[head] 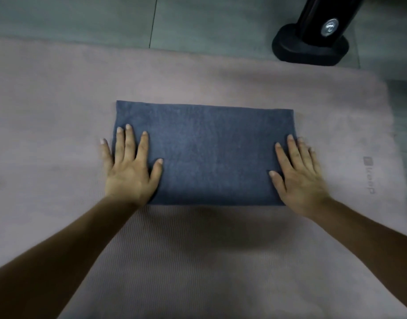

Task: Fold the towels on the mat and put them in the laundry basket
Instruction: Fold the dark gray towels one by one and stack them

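Observation:
A dark blue towel (209, 148) lies flat as a neat rectangle in the middle of the pinkish mat (198, 261). My left hand (131, 166) rests palm down on the towel's left end, fingers spread, the little finger off the cloth on the mat. My right hand (299, 171) presses flat on the towel's right end, fingers apart and slightly blurred. Neither hand grips the cloth. No laundry basket is in view.
A black stand foot with a silver bolt (313, 40) sits on the grey tiled floor (106, 17) beyond the mat's far right corner. The mat's right edge, with a faint logo (369, 174), runs close to my right hand.

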The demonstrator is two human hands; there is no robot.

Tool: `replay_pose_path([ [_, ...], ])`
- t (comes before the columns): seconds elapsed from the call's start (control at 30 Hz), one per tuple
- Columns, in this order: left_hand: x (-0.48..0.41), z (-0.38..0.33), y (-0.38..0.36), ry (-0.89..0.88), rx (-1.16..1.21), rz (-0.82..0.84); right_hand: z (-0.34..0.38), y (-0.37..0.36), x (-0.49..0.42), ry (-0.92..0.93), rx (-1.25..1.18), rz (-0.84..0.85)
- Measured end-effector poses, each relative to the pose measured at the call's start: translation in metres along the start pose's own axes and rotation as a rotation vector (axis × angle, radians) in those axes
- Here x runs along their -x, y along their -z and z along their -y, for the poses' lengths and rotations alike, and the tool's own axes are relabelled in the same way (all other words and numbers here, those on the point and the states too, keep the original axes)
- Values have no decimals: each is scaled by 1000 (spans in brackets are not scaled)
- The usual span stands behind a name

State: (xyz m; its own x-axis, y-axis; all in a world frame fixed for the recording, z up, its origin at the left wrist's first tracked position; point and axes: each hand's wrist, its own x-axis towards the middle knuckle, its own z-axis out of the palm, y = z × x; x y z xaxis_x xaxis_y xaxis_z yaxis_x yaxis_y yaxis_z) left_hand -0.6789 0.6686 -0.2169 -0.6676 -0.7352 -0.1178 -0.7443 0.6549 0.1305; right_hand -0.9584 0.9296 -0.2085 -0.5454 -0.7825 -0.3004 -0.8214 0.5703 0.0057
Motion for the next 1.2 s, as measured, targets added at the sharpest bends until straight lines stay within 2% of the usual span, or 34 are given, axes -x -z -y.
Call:
replay_pose_path([
  [0.07,4,-13,8,-114,70,-67,18,12,1,60,-40,-89],
  [0.13,14,-25,13,-294,161,-104,44,19,8,210,-135,-207],
  [0.23,28,-24,11,-457,284,33,72,11,23,372,-261,-229],
  [0.37,34,0,3,-385,476,110,57,2,23,333,-322,-214],
  [0.47,36,2,5,-349,561,169,47,0,27,392,-366,-202],
  [0.53,38,2,5,-347,561,175,49,-4,33,440,-385,-147],
  [0.6,39,2,4,-339,555,174,51,-7,38,407,-427,-117],
  [0.7,40,1,6,-326,540,192,52,-9,39,338,-453,-134],
  [0.87,42,1,7,-312,530,218,57,-4,36,355,-457,-162],
  [1.03,41,-4,13,-261,578,210,63,15,36,242,-609,-126],
  [1.2,38,-1,18,-274,545,205,64,25,27,170,-648,-110],
])
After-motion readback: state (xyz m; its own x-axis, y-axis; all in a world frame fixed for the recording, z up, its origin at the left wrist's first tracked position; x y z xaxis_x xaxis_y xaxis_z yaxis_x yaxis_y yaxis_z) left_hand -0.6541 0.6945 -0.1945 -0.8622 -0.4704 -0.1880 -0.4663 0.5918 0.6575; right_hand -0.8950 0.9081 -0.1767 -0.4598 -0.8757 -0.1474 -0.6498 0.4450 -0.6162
